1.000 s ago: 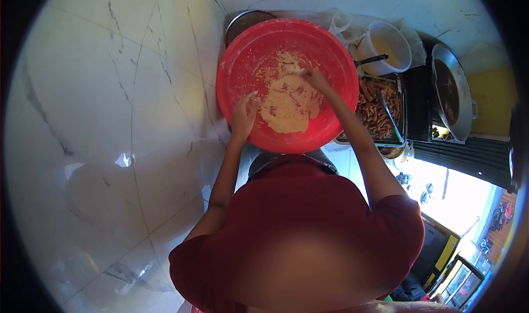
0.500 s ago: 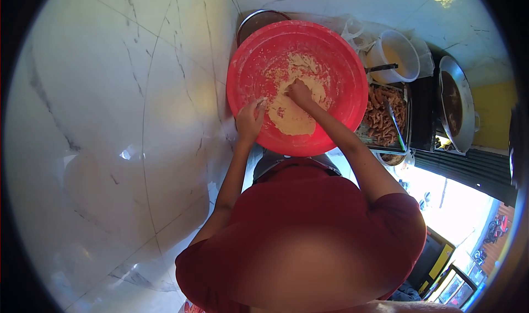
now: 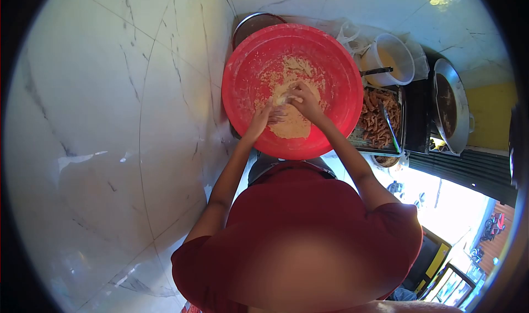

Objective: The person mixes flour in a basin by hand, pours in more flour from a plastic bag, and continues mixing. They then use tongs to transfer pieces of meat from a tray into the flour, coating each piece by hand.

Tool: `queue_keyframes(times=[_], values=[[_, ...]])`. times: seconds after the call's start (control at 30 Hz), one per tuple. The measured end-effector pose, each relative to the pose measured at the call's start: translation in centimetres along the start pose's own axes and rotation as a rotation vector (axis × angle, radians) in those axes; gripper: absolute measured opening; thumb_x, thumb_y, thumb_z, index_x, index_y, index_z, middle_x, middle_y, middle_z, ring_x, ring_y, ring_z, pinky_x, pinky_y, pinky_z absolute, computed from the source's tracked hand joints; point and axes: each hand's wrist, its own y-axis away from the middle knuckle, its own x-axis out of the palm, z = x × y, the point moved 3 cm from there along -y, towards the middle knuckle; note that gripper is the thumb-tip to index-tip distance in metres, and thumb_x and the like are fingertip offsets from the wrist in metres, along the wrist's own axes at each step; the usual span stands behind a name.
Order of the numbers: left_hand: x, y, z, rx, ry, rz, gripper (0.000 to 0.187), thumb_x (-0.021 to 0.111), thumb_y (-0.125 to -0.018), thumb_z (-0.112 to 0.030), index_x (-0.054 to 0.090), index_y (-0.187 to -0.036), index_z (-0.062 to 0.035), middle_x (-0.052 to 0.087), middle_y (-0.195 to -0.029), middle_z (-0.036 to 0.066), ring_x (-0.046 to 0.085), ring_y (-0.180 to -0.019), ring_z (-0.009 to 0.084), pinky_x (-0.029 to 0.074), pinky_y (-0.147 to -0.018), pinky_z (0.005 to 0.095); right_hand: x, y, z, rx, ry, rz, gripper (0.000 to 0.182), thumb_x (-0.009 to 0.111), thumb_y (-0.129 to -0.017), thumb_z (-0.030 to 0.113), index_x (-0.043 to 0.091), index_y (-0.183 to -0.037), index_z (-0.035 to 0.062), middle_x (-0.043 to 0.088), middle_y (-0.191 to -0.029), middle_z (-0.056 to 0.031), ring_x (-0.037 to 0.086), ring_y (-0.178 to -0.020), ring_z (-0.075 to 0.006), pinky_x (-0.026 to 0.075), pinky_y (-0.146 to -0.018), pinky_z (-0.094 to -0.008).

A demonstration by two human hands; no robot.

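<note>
A large red plastic basin (image 3: 336, 109) holds pale yellow crumbly dough (image 3: 295, 126) with floury smears on its inner wall. My left hand (image 3: 263, 118) reaches into the basin from the near left rim and touches the dough. My right hand (image 3: 305, 99) lies in the middle of the basin, fingers curled into a lump of dough. The two hands meet over the same lump. My red shirt fills the lower part of the view.
A metal pot (image 3: 250, 23) sits behind the basin. To the right are a white bucket (image 3: 392, 56) of yellow liquid with a dark handle in it, a tray of fried brown pieces (image 3: 377, 120) with tongs, and a wok (image 3: 449, 106). White marble wall lies left.
My right hand pulled back from the far part of the dough to the middle. My left hand left the near rim and moved into the dough beside it.
</note>
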Motion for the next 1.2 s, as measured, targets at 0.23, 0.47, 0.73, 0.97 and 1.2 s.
queue_keyframes(times=[0.23,0.47,0.73,0.97,1.2], values=[[1.3,-0.4,-2.0,0.128,-0.052,0.138,0.041,0.051,-0.09,-0.03,0.053,-0.108,0.0057,0.062,-0.097,0.009,0.061,-0.087,0.0155,0.048,-0.081,0.0249,-2.5,2.1,3.4,-0.044,-0.125,-0.105,0.023,0.064,-0.074,0.008,0.066,-0.097,0.0089,0.053,-0.106,-0.0086,0.052,-0.096,-0.0216,0.042,-0.08,-0.03],[3.6,0.6,-2.5,0.113,-0.009,0.281,0.038,0.048,-0.091,-0.028,0.05,-0.111,0.0042,0.058,-0.102,0.01,0.059,-0.093,0.0167,0.047,-0.084,0.0278,-2.9,2.3,2.3,0.148,-0.556,-0.092,0.027,0.056,-0.085,0.013,0.058,-0.111,0.0059,0.054,-0.105,-0.0058,0.052,-0.097,-0.013,0.043,-0.08,-0.0269],[4.3,1.0,-2.4,0.021,0.117,0.443,0.036,0.042,-0.093,-0.03,0.052,-0.105,0.0021,0.058,-0.096,0.009,0.059,-0.09,0.0171,0.046,-0.087,0.0307,-2.3,2.2,1.3,0.332,-0.674,0.181,0.024,0.055,-0.085,0.016,0.059,-0.104,0.0015,0.059,-0.096,-0.0029,0.054,-0.084,-0.0106,0.043,-0.073,-0.0248],[4.7,1.3,-2.4,0.241,-0.262,0.311,0.036,0.047,-0.092,-0.029,0.053,-0.107,0.0029,0.057,-0.096,0.006,0.056,-0.087,0.0113,0.045,-0.081,0.0261,-2.1,1.8,0.7,0.129,-0.368,0.098,0.028,0.054,-0.086,0.024,0.061,-0.096,-0.0012,0.06,-0.086,-0.0021,0.053,-0.077,-0.0077,0.042,-0.068,-0.0244],[4.6,1.4,-2.5,0.401,-0.045,0.141,0.034,0.045,-0.093,-0.025,0.052,-0.11,0.0031,0.059,-0.093,0.005,0.057,-0.084,0.0098,0.045,-0.068,0.022,-2.2,2.2,1.1,0.396,-0.672,0.137,0.029,0.053,-0.088,0.018,0.058,-0.108,-0.0023,0.058,-0.103,-0.0038,0.052,-0.091,-0.0097,0.04,-0.08,-0.0249]])
